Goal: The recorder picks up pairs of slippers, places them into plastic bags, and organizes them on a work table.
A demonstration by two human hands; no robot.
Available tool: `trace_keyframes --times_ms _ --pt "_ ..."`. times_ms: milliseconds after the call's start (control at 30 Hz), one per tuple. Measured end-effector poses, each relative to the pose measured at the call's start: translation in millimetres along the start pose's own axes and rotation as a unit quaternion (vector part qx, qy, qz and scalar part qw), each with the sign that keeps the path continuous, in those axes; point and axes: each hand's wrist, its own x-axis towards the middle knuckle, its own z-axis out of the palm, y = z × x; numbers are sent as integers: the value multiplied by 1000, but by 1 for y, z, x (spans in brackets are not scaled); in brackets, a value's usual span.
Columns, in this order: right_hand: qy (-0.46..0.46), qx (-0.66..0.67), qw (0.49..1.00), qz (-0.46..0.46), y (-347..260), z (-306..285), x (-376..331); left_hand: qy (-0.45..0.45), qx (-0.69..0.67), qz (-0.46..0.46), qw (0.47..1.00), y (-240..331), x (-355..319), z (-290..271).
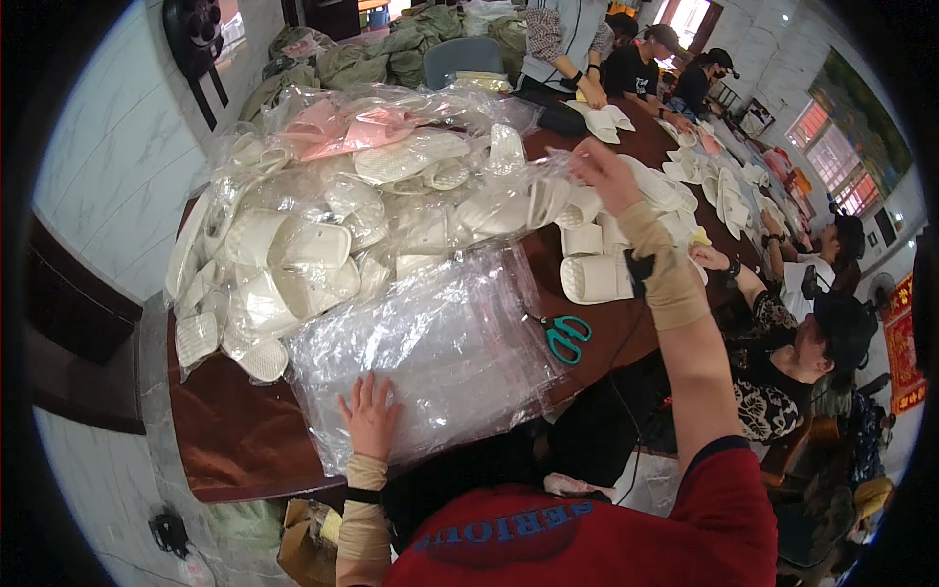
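Note:
My left hand (372, 416) lies flat, fingers spread, on the near edge of a stack of clear plastic bags (430, 342). Stretched out to the far right, my right hand (606, 176) has its fingers curled at the edge of a clear plastic bag (559, 161) with white slippers (499, 207) inside; the fingertips are slightly blurred. Left of it spreads a heap of bagged white slippers (284, 245), with a pink pair (367, 129) on top. Below my right forearm sit loose white slippers (595, 279). Green-handled scissors (565, 339) lie at the right edge of the bag stack.
A brown-covered table (235, 430) carries everything. More loose slippers (724, 196) run along its right side, where several co-workers sit or stand. One co-worker's hand (709, 257) is close to my right forearm. A grey chair (463, 61) and green sacks (391, 59) stand behind.

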Motion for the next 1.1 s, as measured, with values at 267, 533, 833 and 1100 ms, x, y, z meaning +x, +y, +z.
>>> trace_keyframes --times_ms 267,533,833,1100 --pt "94 -110 989 -34 -116 -5 -5 6 17 -21 1000 13 7 21" --pt "151 -163 963 -152 -185 7 -16 11 20 -25 999 14 9 24" --pt "366 -140 899 -197 -206 -28 -4 39 10 -17 999 18 7 28" --pt "291 -160 900 -282 -150 -28 36 75 -63 -22 995 16 8 24"
